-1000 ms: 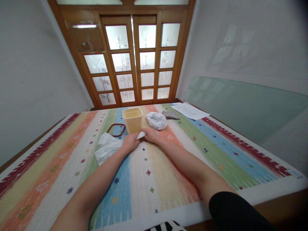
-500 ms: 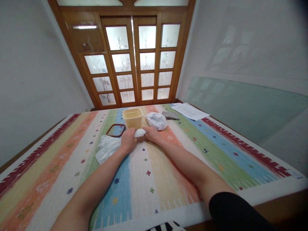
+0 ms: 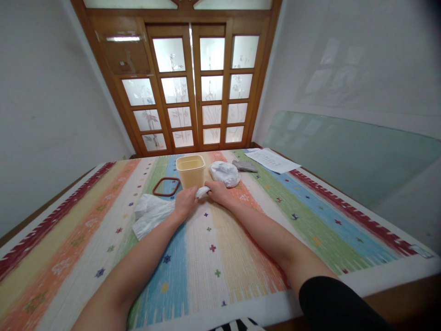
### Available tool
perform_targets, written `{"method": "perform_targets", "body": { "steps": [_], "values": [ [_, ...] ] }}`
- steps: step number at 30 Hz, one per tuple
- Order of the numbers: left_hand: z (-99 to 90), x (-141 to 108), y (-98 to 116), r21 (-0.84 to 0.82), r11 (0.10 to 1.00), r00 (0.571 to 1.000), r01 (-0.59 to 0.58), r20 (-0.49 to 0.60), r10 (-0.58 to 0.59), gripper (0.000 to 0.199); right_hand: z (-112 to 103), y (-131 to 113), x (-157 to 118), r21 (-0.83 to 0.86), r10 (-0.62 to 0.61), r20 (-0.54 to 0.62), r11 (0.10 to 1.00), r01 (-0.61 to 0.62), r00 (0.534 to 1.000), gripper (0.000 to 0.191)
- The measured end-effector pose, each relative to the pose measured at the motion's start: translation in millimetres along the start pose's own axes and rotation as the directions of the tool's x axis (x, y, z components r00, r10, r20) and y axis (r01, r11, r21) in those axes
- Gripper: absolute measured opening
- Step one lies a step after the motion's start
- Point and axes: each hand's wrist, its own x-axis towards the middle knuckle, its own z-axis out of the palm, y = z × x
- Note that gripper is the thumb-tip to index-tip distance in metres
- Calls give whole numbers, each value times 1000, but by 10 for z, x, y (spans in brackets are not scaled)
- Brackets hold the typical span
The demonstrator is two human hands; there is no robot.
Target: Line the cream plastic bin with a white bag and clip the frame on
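A thin white plastic bag [image 3: 151, 214] stretches between my two hands, bunched into a narrow twist in the middle. My left hand [image 3: 186, 201] is closed around it, and the loose crumpled part spreads out to the left on the cloth. At the other end my right hand [image 3: 217, 191] pinches the tip. Just beyond the hands stands a cream-yellow plastic bin [image 3: 191, 173], upright and open at the top. To its left lies a brown rounded-square ring [image 3: 166, 179]. A bundled white bag [image 3: 224, 173] rests past my right hand.
A grey folded cloth [image 3: 245, 166] lies behind the bundled bag. Printed paper sheets [image 3: 273, 160] are at the far right of the table. A striped, patterned tablecloth [image 3: 241, 257] covers the table. Wooden glazed doors [image 3: 193, 87] stand beyond it, and a glass panel [image 3: 344, 147] leans at the right wall.
My left hand has slid slightly along the bag, and the loose part at the left has shifted a little further left. My right hand stays nearly in place.
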Motion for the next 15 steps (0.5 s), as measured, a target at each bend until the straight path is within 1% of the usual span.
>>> {"method": "perform_targets", "body": {
  "steps": [3, 8, 11, 13, 15],
  "values": [
    [-5, 6, -16, 18, 999, 999, 31, -15, -30, 17, -38, 7, 11, 9, 39, -15, 999, -39, 999, 20],
    [-3, 4, -14, 20, 999, 998, 44, -34, -43, 19, -117, -6, 8, 57, 124, -5, 991, -123, 992, 25],
    [-19, 5, -21, 11, 999, 998, 48, -44, -47, 17, -140, -18, 6, 41, 146, -1, 988, -146, 989, 28],
    [-38, 4, -25, -9, 1000, 997, 23, -75, -23, 23, -141, -27, 1, 1, 138, 3, 990, -138, 990, 27],
    [-53, 0, -24, -28, 999, 994, -23, -111, 20, 37, -136, -37, -8, -40, 99, 16, 994, -98, 995, 26]
  ]
}}
